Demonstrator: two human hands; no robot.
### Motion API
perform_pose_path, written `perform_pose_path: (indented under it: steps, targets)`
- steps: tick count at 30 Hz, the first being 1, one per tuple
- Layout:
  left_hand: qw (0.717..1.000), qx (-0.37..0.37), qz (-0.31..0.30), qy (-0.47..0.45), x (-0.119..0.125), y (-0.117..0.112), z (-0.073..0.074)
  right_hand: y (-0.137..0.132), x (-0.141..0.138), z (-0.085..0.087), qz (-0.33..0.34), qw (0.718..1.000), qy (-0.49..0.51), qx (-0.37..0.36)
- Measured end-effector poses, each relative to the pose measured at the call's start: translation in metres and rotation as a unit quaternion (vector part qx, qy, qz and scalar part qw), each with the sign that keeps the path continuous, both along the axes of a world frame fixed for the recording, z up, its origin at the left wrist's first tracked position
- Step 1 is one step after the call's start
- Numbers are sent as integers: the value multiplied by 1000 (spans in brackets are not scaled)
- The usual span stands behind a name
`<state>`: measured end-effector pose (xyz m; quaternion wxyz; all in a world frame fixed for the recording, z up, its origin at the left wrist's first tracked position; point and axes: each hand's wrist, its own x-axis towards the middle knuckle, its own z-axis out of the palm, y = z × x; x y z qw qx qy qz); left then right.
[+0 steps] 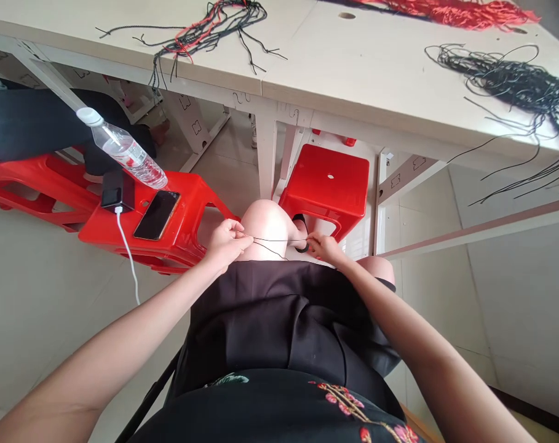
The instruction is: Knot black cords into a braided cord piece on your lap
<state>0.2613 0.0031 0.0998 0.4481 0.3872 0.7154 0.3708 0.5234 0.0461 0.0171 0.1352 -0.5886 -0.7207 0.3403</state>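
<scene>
A thin black cord (274,240) stretches between my two hands, just above my bare knee. My left hand (227,244) pinches it with thumb and fingertips, and a loose end trails from there down toward the black skirt. At the other side my right hand (324,248) is closed on the cord, fingertips pressed together. Up on the table lie a bundle of black cords (523,83) at the right and a tangle of knotted black and red cords (210,31) at the left.
A pale table (334,67) spans the front, with red cords (463,13) at its far edge. To the left a red stool (99,231) carries a water bottle (126,151), a phone (157,215) and a black charger (117,192). Another red stool (329,178) stands under the table. A person's leg (39,123) shows at left.
</scene>
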Motion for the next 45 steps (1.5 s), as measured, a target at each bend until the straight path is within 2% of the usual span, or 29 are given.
perform_pose_path:
  steps: [3, 5, 8, 10, 13, 15, 21, 28, 36, 45]
  targets:
    - [1000, -2, 3, -1, -1, 0, -1, 19, 21, 13, -59, 997, -48, 20]
    - [1000, 2, 6, -2, -1, 1, -2, 21, 10, 25, -94, 992, -60, 51]
    - [1000, 5, 9, -4, 1, 2, -1, 5, -42, 38, -103, 989, -31, 102]
    - [1000, 4, 5, -3, 3, 2, -1, -13, -86, 40, -91, 985, 46, 141]
    - [1000, 15, -4, -3, 4, 1, 0, -32, -136, 37, -79, 985, 84, 130]
    - [1000, 22, -8, -1, 3, 2, -1, -34, -151, 34, -86, 986, 91, 109]
    - [999, 34, 2, 3, -4, 19, -5, -3, -156, 40, -139, 984, 95, 59]
    - [999, 30, 3, -10, -6, 33, 2, 24, -160, 49, -173, 977, 108, 63]
    - [999, -17, 26, -33, -10, 47, 9, 37, -165, 47, -146, 980, 131, 43]
    - [999, -21, 21, -26, -12, 46, 7, 55, -164, 47, -121, 982, 146, 6]
